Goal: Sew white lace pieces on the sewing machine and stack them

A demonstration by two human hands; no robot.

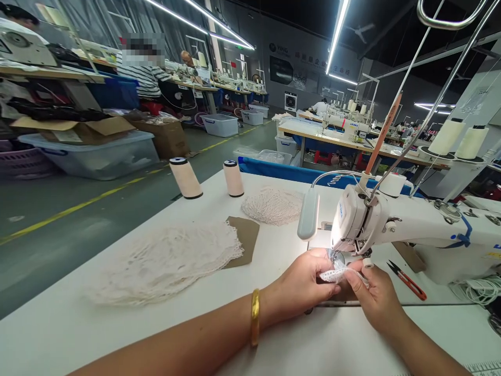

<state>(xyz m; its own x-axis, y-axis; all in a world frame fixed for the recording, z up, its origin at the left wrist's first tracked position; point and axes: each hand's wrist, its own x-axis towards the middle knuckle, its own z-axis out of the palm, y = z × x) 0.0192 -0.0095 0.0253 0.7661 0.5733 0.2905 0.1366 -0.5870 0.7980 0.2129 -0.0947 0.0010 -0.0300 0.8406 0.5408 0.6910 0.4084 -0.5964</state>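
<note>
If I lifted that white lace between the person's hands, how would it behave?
The white lace would likely flop, since it bends between the left hand and right hand. It's probably light, looking thin and full of small holes. Those holes might snag easily.

The far wall (305,44) bears a logo with "YING" in capitals and smaller lettering too small to read below. Along the same wall runs a line of large Chinese characters; it seems to include 企业 and end in 生命线, though it is dim and distant. A background machine (341,123) reads "JUKI". Blue lettering on the near machine (415,224) is too slanted to read.
</note>
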